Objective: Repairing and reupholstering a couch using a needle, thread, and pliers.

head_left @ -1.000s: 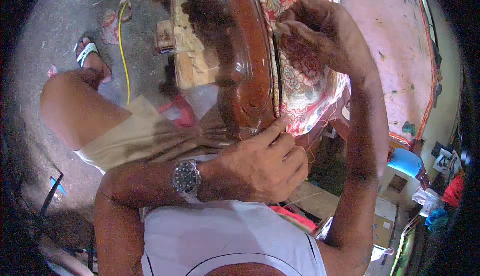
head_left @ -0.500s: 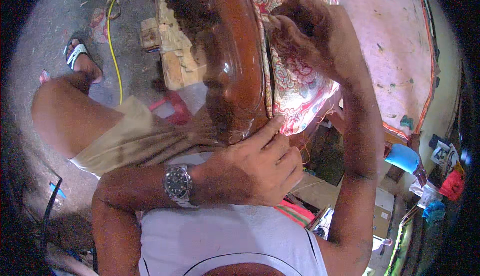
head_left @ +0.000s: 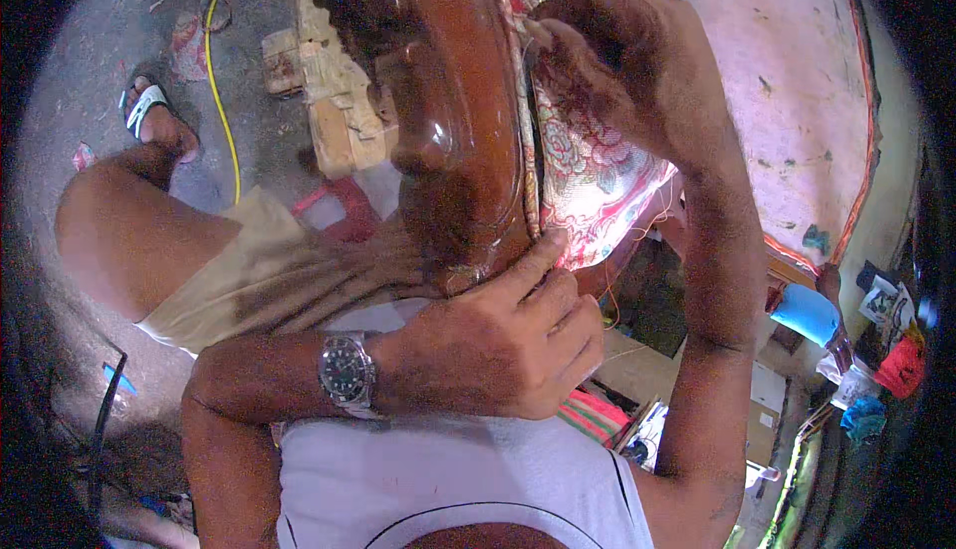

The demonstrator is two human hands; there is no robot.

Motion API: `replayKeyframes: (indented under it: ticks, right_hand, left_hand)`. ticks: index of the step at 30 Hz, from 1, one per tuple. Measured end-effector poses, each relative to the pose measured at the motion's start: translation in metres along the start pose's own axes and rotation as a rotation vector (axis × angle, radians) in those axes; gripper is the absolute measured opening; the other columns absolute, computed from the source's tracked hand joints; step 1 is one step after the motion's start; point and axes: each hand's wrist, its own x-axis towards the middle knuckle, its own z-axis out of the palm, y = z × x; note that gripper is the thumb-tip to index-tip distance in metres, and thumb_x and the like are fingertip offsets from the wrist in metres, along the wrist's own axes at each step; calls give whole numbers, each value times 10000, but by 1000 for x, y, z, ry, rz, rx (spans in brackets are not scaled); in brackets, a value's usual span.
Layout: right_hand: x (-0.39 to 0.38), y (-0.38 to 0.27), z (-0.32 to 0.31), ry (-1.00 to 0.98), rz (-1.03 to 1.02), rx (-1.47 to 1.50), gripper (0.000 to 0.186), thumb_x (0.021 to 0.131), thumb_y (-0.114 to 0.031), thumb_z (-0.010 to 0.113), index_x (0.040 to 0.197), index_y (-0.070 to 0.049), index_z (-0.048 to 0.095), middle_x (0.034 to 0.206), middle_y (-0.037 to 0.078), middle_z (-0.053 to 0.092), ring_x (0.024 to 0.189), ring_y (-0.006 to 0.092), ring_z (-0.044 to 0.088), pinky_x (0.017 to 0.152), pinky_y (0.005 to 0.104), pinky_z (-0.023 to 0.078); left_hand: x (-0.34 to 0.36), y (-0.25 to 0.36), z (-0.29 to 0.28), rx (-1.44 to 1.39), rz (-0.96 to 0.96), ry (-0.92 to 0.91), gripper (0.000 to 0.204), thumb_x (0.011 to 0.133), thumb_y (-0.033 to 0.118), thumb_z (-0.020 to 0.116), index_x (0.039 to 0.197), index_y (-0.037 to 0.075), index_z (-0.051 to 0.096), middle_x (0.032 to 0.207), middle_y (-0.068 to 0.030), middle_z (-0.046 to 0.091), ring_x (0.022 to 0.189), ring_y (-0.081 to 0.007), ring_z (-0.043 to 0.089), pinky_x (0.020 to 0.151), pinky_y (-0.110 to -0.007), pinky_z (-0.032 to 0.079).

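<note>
Floral upholstery fabric (head_left: 597, 181), cream with red and pale flowers, covers a padded part beside a glossy brown carved wooden frame (head_left: 468, 111). A narrow piping strip (head_left: 530, 171) runs along the fabric's edge against the wood, with a dark gap next to it. At the strip's lower end, my left hand (head_left: 518, 340) is closed, thumb and forefinger pinching it at the corner. Higher up, my right hand (head_left: 632, 66) bends over the fabric with its fingers pinched at the strip. Its palm hides part of what the fingertips hold. Loose threads (head_left: 609, 295) hang below the fabric.
On the right lies a large pinkish panel (head_left: 787, 121) with an orange edge. A yellow cable (head_left: 214, 81) crosses the floor at the left, past a wooden block (head_left: 283, 61) and a sandalled foot (head_left: 154, 116). A blue container (head_left: 805, 315) stands at the right.
The wooden frame and fabric have shifted slightly left in view. My right hand has moved a little up; my left hand keeps its place at the corner.
</note>
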Motion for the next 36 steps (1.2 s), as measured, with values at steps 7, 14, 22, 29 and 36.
replayKeyframes:
  ticks: [7,14,22,29,36]
  right_hand:
    - [5,-8,-6,-100,189,110,175,966,-139,708,1056,12,713,850,109,750,718,174,677,717,359,557]
    - [6,-8,11,69,203,390,238,1039,-147,597,1149,41,691,946,184,740,856,231,715,799,378,568]
    - [47,-45,-36,-567,239,-27,194,1007,-175,625,1044,-15,729,921,171,735,897,296,715,790,426,557]
    - [24,-33,-26,-287,143,-137,194,972,-154,686,1074,2,740,939,193,752,773,285,716,755,406,554]
    - [52,-38,-27,-398,-170,-452,211,1001,-208,641,956,-15,716,811,147,705,804,296,696,738,461,553]
  left_hand:
    - [0,-2,-1,1,7,-18,288,823,260,620,940,11,705,913,-121,679,923,-280,682,1048,-623,503]
    - [0,-2,-2,16,12,-22,283,819,258,621,934,13,703,911,-121,677,911,-279,676,1062,-614,498]
    - [-3,-1,-1,18,-5,9,318,834,282,597,956,7,702,904,-122,663,933,-287,677,1079,-617,484]
    - [0,2,2,-4,21,20,379,707,242,634,974,-16,711,931,-109,657,926,-271,675,1070,-606,504]
    - [-1,-1,-3,87,69,-55,316,836,284,597,962,19,715,925,-130,660,942,-292,657,1072,-625,467]
